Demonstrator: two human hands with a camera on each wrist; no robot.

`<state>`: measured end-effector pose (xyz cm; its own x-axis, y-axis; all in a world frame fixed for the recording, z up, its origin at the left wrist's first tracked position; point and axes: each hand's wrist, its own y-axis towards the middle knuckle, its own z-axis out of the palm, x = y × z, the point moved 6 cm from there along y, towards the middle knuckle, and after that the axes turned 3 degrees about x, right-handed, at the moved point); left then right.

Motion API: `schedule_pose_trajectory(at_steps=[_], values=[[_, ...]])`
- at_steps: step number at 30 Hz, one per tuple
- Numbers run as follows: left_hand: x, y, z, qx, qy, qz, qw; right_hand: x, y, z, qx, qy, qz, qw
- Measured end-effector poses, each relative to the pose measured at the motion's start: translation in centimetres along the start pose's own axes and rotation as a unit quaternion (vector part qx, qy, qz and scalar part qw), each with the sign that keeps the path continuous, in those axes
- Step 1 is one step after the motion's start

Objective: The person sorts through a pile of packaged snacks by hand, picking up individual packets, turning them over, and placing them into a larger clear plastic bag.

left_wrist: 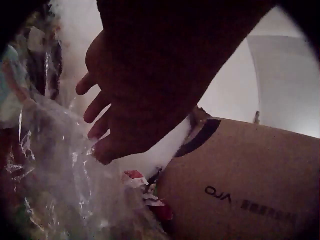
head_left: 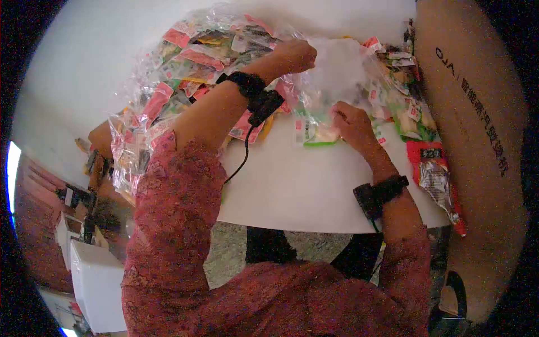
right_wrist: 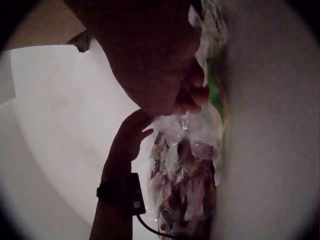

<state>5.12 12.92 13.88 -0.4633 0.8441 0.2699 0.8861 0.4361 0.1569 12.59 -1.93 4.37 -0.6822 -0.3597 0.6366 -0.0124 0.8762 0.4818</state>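
A large clear plastic bag [head_left: 320, 92] spreads across the white table, its thin film stretched between the two hands. My left hand [head_left: 295, 56] reaches to the far side and pinches the film; the left wrist view shows its fingertips at the edge of the plastic [left_wrist: 82, 160]. Nearer the body, my right hand [head_left: 355, 126] has its fingers curled on the same film. Just beside it lies a green-edged food packet [head_left: 320, 136] under or within the plastic. Many red, green and yellow packets [head_left: 193, 59] are heaped at the left beneath clear film.
More small packets [head_left: 401, 84] lie at the right, with a red and silver pouch [head_left: 437, 177] at the table's right edge. A tall cardboard box [head_left: 471, 140] stands along that side. The white table [head_left: 292, 185] ends in front of the body. A cable [head_left: 244, 157] hangs from the left wrist camera.
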Motion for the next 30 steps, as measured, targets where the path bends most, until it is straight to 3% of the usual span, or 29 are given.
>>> schedule_pose_trajectory(at_steps=[2,4,5,6,7,8,9,10,11,12,13,14,15,16,17,18,19,20,21,22,23,24,25,26,27,28,29,30], values=[[0.4,0.9,-0.5,0.004,0.055,0.01,0.998,-1.2,0.1,0.0,-0.004,0.032,0.021,0.999],[1.1,0.4,-2.7,-0.07,0.109,0.05,0.99,-1.9,0.3,-0.2,-0.018,0.054,0.04,0.998],[1.2,-0.7,-4.4,-0.07,0.113,0.049,0.99,-2.2,0.3,-0.3,-0.028,0.072,0.058,0.995],[0.6,-2.0,-6.7,-0.1,0.134,0.124,0.978,-2.1,0.3,-0.3,-0.03,0.075,0.053,0.995],[-0.5,-3.7,-9.1,-0.129,0.154,0.198,0.959,-2.8,0.3,0.1,-0.016,0.185,0.093,0.978],[-1.4,-5.2,-10.8,-0.127,0.159,0.196,0.959,-3.1,0.3,0.6,0.0,0.293,0.132,0.947],[-1.5,-6.7,-12.7,-0.099,-0.105,0.111,0.983,-2.7,0.3,0.5,0.0,0.295,0.126,0.947],[-1.1,-8.1,-13.1,-0.065,-0.362,0.018,0.93,-2.7,0.2,0.8,0.017,0.35,0.162,0.923],[-0.8,-9.2,-13.2,-0.066,-0.357,0.016,0.932,-2.6,-0.1,1.2,0.034,0.402,0.198,0.893],[-1.3,-10.4,-13.7,-0.076,-0.428,0.093,0.896,-2.2,-0.2,1.2,0.035,0.404,0.194,0.893],[-2.0,-11.6,-14.2,-0.085,-0.494,0.169,0.849,-1.7,-0.5,1.7,0.039,0.493,0.221,0.841],[-2.9,-12.7,-14.7,-0.084,-0.492,0.167,0.85,-1.0,-0.9,2.2,0.043,0.576,0.246,0.779],[-2.1,-13.6,-14.2,-0.103,-0.606,0.002,0.789,-0.4,-0.9,2.0,0.045,0.578,0.244,0.777],[-1.3,-15.0,-13.2,-0.119,-0.693,-0.162,0.693,0.8,-1.1,2.0,0.086,0.626,0.247,0.735],[-1.4,-15.8,-13.1,-0.12,-0.691,-0.164,0.693,1.8,-1.3,2.3,0.128,0.669,0.249,0.689],[-2.4,-16.3,-12.6,-0.06,-0.746,-0.089,0.657,1.5,-1.3,2.6,0.13,0.67,0.248,0.688],[-3.2,-17.0,-12.2,0.0,-0.791,-0.013,0.611,1.3,-0.7,2.6,0.123,0.652,0.18,0.726],[-2.7,-17.8,-11.3,-0.003,-0.791,-0.014,0.612,1.3,-0.2,2.5,0.115,0.63,0.111,0.76],[-1.9,-18.6,-10.5,-0.031,-0.749,-0.03,0.661,0.9,0.0,3.1,0.117,0.63,0.11,0.76],[-1.0,-19.5,-9.9,-0.058,-0.702,-0.046,0.708,0.4,0.4,2.6,0.047,0.594,0.064,0.8],[-0.6,-20.7,-9.1,0.004,-0.586,-0.083,0.806,0.4,0.6,1.6,-0.024,0.554,0.018,0.832],[0.0,-22.1,-8.4,0.067,-0.454,-0.118,0.881,0.2,0.7,1.1,-0.023,0.554,0.017,0.832],[-0.2,-23.4,-7.3,0.105,-0.272,-0.007,0.957,0.1,0.8,0.8,0.004,0.59,0.046,0.806],[-1.7,-24.5,-6.6,0.137,-0.075,0.105,0.982,0.0,0.8,0.6,0.031,0.623,0.074,0.778],[-1.9,-25.2,-6.1,0.136,-0.073,0.106,0.982,0.1,0.8,0.3,0.031,0.623,0.073,0.778],[-2.4,-25.9,-5.3,0.227,-0.221,0.007,0.948,0.2,0.7,0.2,0.032,0.62,0.069,0.781],[-3.3,-26.3,-4.9,0.308,-0.36,-0.093,0.876,0.4,0.7,0.1,0.035,0.617,0.065,0.784],[-2.9,-25.4,-4.4,0.363,-0.121,-0.165,0.909,0.5,0.7,0.1,0.038,0.615,0.065,0.785]])
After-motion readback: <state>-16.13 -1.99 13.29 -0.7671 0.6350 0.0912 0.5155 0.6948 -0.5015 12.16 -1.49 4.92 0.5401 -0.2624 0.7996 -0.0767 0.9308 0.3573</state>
